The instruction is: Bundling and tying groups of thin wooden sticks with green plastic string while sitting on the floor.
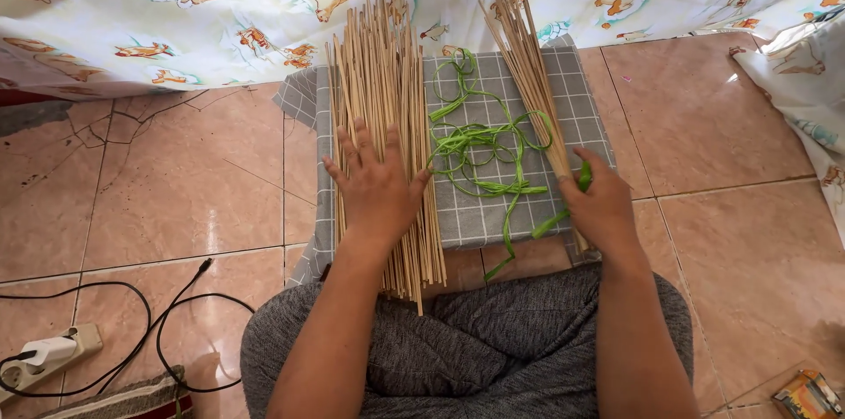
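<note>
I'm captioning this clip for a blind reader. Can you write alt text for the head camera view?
Seen from above, a seated person's left hand lies flat on a large pile of thin pale sticks, while the right hand grips a smaller stick bundle and a green strip. Both lie on a grey checked cloth on a tiled floor, with loose green strips between them.

Head camera looks steeply down, close
</note>
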